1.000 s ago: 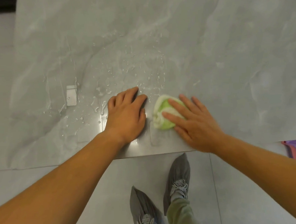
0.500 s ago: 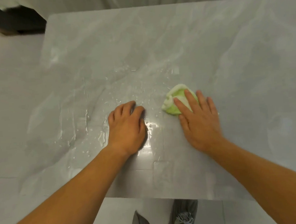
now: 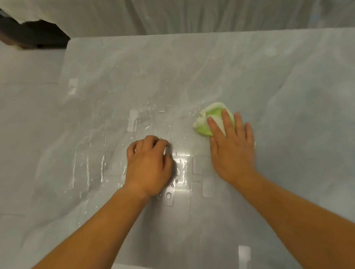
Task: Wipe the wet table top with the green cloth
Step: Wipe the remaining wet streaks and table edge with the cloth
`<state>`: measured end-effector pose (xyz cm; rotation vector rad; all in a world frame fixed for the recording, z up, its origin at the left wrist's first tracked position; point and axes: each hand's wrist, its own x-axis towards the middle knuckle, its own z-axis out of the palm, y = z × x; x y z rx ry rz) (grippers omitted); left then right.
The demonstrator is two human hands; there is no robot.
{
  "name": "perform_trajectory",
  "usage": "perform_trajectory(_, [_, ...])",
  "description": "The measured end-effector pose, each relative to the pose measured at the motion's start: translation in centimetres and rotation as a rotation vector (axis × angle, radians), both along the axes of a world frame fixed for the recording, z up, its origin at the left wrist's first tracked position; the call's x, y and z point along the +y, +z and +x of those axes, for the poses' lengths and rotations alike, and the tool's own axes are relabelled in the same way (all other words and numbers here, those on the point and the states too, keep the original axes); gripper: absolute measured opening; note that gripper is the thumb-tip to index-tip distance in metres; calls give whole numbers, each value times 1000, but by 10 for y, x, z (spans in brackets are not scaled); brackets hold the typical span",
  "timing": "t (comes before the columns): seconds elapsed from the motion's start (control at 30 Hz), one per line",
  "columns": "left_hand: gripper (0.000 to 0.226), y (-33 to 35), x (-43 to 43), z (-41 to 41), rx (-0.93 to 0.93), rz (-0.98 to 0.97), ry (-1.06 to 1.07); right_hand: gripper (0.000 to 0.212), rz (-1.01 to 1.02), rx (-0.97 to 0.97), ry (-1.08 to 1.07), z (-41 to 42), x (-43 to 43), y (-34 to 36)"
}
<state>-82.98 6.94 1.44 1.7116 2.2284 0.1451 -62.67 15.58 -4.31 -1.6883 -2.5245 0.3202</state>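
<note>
Green cloth point(image 3: 203, 130) lies under the right grip point(image 3: 232, 149), fingers straight; left grip point(image 3: 148, 167), curled and empty, rests on wet bench point(image 3: 189, 71).

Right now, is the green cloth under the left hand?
No, the green cloth lies under the right hand, pressed by its straight fingers.

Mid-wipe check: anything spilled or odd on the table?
Only water on the table top: a shiny pool between left hand and right hand, streaks and droplets left of and beyond the left hand. The green cloth lies bunched under the right fingers.
</note>
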Motion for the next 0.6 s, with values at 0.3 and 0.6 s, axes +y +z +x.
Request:
perform_trajectory(0.3, [52,-7,104,-31,-34,-52,-119,52,-1,-15,252,22,17,-1])
perform_trajectory(0.6, [62,-23,180,-78,75,-148,-204,53,10,-13,146,-38,66,-3])
